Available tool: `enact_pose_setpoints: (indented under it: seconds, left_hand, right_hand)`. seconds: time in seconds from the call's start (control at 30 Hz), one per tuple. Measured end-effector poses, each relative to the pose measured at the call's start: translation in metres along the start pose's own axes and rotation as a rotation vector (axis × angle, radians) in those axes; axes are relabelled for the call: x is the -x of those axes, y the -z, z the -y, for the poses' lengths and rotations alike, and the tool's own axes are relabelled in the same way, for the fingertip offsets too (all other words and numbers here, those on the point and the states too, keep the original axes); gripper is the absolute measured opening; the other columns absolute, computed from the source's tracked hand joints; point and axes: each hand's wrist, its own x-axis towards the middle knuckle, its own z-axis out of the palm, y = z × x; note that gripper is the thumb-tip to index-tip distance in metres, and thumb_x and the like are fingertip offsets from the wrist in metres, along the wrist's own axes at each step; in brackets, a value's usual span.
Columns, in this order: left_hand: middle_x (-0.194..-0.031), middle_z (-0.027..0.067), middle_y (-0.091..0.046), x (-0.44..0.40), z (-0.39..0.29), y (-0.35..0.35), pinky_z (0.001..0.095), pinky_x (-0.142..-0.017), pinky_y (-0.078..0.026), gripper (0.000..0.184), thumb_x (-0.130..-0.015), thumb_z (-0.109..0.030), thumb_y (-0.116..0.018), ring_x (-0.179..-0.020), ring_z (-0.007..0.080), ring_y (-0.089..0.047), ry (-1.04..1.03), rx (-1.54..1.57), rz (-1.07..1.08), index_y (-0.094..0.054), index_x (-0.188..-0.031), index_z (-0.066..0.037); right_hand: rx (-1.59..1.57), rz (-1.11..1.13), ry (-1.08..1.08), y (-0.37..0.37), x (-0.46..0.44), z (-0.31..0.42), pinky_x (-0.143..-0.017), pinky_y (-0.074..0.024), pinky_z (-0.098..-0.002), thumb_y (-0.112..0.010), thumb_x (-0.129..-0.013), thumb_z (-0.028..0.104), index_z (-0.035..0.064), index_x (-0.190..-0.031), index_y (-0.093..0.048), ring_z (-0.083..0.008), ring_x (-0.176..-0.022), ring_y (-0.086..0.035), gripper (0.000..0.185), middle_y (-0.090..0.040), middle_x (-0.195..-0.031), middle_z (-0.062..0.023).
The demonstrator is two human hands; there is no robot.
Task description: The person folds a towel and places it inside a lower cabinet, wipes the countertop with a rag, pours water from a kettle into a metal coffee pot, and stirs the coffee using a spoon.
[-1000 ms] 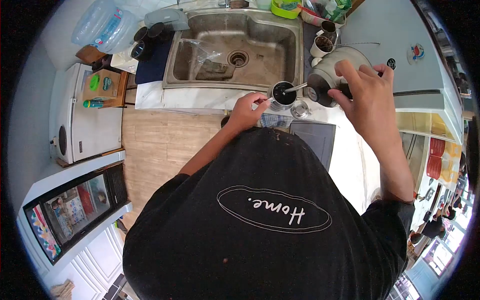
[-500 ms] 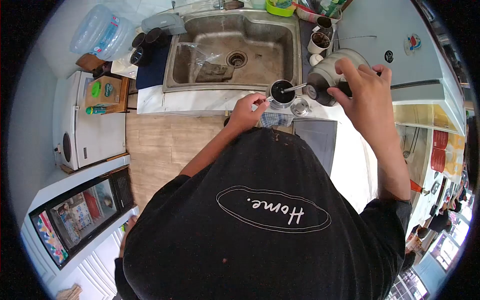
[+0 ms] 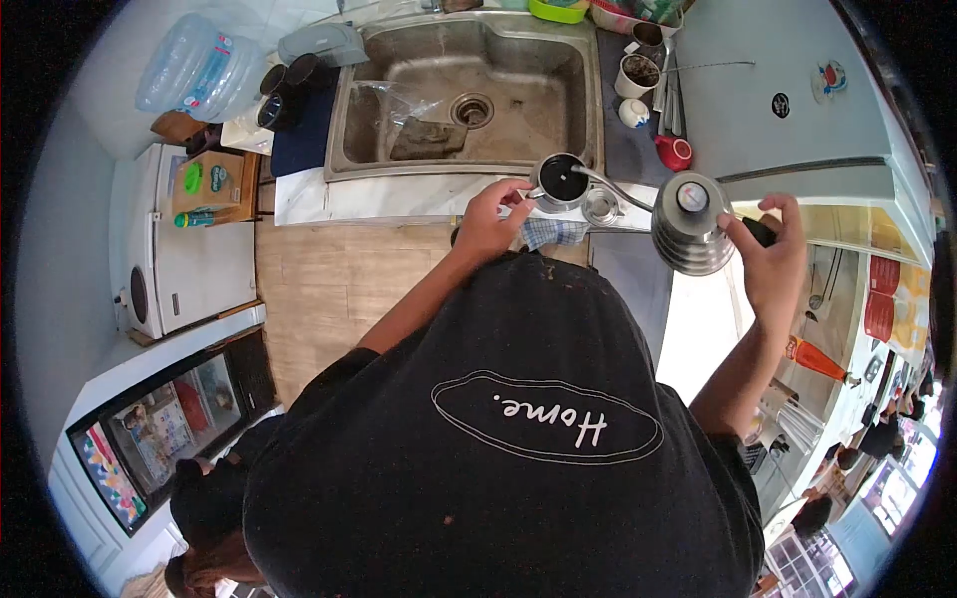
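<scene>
My left hand [image 3: 490, 219] is closed on the handle of a metal cup [image 3: 546, 198] with dark contents, at the front edge of the sink counter. My right hand [image 3: 766, 257] grips the black handle of a steel gooseneck kettle [image 3: 690, 251]. The kettle's thin spout reaches left, its tip over the cup's opening. Whether water is flowing is too small to make out. Beside the cup lies a small round lid [image 3: 601, 207], clear or shiny metal. A checked cloth [image 3: 554, 232] hangs just below the counter edge.
Beyond the cup is a steel sink [image 3: 538, 149] with a plastic bag and a dark cloth in it. A white cup [image 3: 636, 78], a red cup [image 3: 674, 151] and utensils stand right of it. Water bottles [image 3: 214, 75] are at left. Another person [image 3: 214, 498] is behind, lower left.
My right hand has drawn the kettle down toward me and turned it more upright, showing its lid. The left hand stays on the cup. More of a person shows at lower left.
</scene>
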Motion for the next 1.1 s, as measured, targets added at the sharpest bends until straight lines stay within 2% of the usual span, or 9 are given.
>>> enact_pose_setpoints:
  seconds: [0.1,0.2,0.27,0.3,0.43,0.53,0.67,0.7,1.1]
  left_hand:
    - [-0.098,0.0064,-0.069,0.0,-0.001,0.002,0.0349,-0.084,-0.05,0.032,-0.093,-0.02,-0.067,-0.091,0.0172,-0.065,0.038,0.001,0.028,-0.063,-0.122,-0.006]
    - [-0.093,0.0068,-0.068,0.0,0.012,-0.001,0.0335,-0.081,-0.05,0.034,-0.09,-0.019,-0.07,-0.087,0.0165,-0.065,0.017,0.045,-0.035,-0.065,-0.121,-0.007]
    - [-0.094,0.0063,-0.068,-0.001,0.016,-0.001,0.033,-0.081,-0.05,0.035,-0.09,-0.02,-0.07,-0.087,0.016,-0.065,0.035,0.047,-0.025,-0.064,-0.123,-0.008]
    - [-0.094,0.006,-0.068,-0.002,0.016,-0.001,0.0328,-0.08,-0.049,0.036,-0.091,-0.02,-0.07,-0.088,0.0157,-0.064,0.044,0.049,-0.021,-0.063,-0.124,-0.009]
    - [-0.096,0.0053,-0.068,-0.003,0.008,-0.002,0.0324,-0.081,-0.049,0.035,-0.091,-0.02,-0.07,-0.089,0.0151,-0.064,0.058,0.022,0.003,-0.063,-0.124,-0.008]
    - [-0.096,0.0052,-0.068,-0.001,0.006,-0.002,0.032,-0.082,-0.048,0.035,-0.091,-0.02,-0.07,-0.089,0.015,-0.063,0.06,0.018,0.008,-0.063,-0.123,-0.008]
    - [-0.097,0.005,-0.068,0.0,0.007,0.0,0.0317,-0.082,-0.048,0.034,-0.092,-0.02,-0.069,-0.089,0.0148,-0.063,0.055,0.009,-0.004,-0.063,-0.123,-0.008]
    - [-0.097,0.0049,-0.068,0.001,0.007,0.0,0.0318,-0.083,-0.048,0.034,-0.092,-0.02,-0.069,-0.089,0.0147,-0.063,0.057,0.012,-0.007,-0.063,-0.123,-0.008]
    - [-0.1,0.0055,-0.066,-0.004,0.01,0.006,0.0304,-0.082,-0.05,0.031,-0.095,-0.017,-0.066,-0.091,0.0135,-0.061,0.038,-0.026,-0.005,-0.062,-0.124,-0.006]
  right_hand:
    - [-0.129,-0.114,-0.118,-0.007,0.007,-0.044,-0.063,-0.0435,-0.0248,-0.085,-0.078,0.016,0.0056,-0.099,-0.051,-0.0128,-0.071,-0.058,0.041,-0.069,-0.081,-0.0112]
    - [-0.367,-0.196,-0.233,-0.029,0.012,-0.084,-0.064,-0.0435,-0.0243,-0.086,-0.077,0.017,0.007,-0.09,-0.048,-0.0133,-0.074,-0.058,0.042,-0.068,-0.083,-0.0124]
    - [-0.319,-0.295,-0.205,-0.05,0.007,-0.118,-0.064,-0.0422,-0.0229,-0.086,-0.078,0.015,0.0077,-0.089,-0.046,-0.0126,-0.077,-0.058,0.042,-0.068,-0.084,-0.0116]
    - [-0.536,-0.279,-0.27,-0.057,0.008,-0.107,-0.063,-0.0405,-0.0223,-0.086,-0.079,0.014,0.0086,-0.089,-0.045,-0.0117,-0.076,-0.056,0.042,-0.066,-0.082,-0.0095]
    - [-0.65,-0.339,-0.34,-0.093,-0.009,-0.127,-0.055,-0.0374,-0.0231,-0.086,-0.079,0.014,0.0106,-0.089,-0.045,-0.0083,-0.065,-0.049,0.042,-0.06,-0.076,-0.0034]
    - [-0.685,-0.355,-0.289,-0.119,-0.021,-0.131,-0.053,-0.0369,-0.0232,-0.086,-0.08,0.019,0.0097,-0.09,-0.045,-0.0079,-0.06,-0.048,0.043,-0.058,-0.077,-0.0026]
    - [-0.609,-0.381,-0.192,-0.153,-0.042,-0.162,-0.066,-0.0421,-0.0246,-0.085,-0.08,0.018,0.0055,-0.099,-0.047,-0.0116,-0.075,-0.054,0.045,-0.059,-0.087,-0.0072]
    - [-0.694,-0.364,-0.224,-0.157,-0.043,-0.157,-0.071,-0.0426,-0.0254,-0.084,-0.081,0.016,0.0038,-0.102,-0.047,-0.0131,-0.081,-0.054,0.045,-0.06,-0.091,-0.0095]
    - [-0.759,-0.396,-0.122,-0.191,-0.047,-0.158,-0.064,-0.0423,-0.0211,-0.08,-0.085,0.009,0.0061,-0.101,-0.046,-0.0078,-0.07,-0.056,0.038,-0.062,-0.079,-0.0024]
